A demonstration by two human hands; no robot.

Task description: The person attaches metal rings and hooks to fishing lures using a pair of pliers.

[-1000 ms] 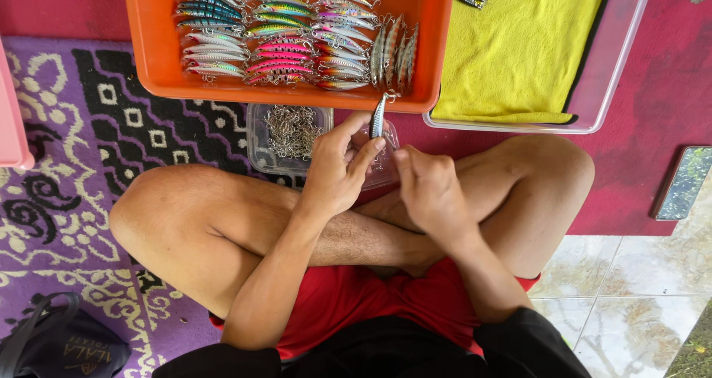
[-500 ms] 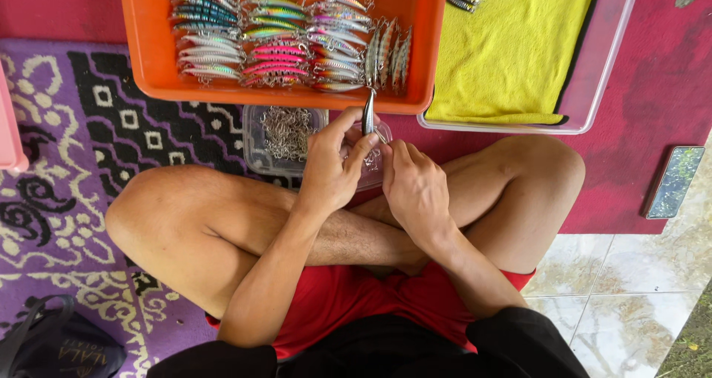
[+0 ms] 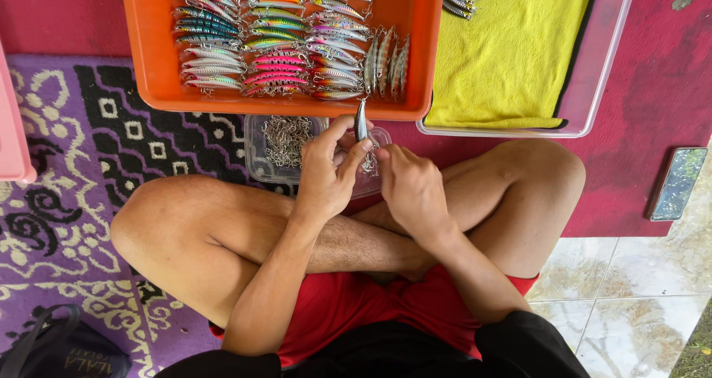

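Centrally, the left hand (image 3: 326, 172) pinches one slim silver fishing lure (image 3: 361, 121) between thumb and fingers, while the right hand (image 3: 412, 187) is closed against the lure's lower end, the two hands touching; whether the right hand actually grips the lure or a fitting on it cannot be told. The lure stands upright, its long axis running away from the person, with the upper tip just in front of the near wall of the orange plastic tray (image 3: 152, 67). That tray holds several dozen multicoloured lures laid in rows, too many to count exactly. Under the hands sits one clear plastic box of small metal hooks (image 3: 285, 138), partly hidden by the left fingers. To the right lies one clear tray lined with a yellow cloth (image 3: 512, 52). One dark phone (image 3: 676, 183) rests on the red mat, well apart.
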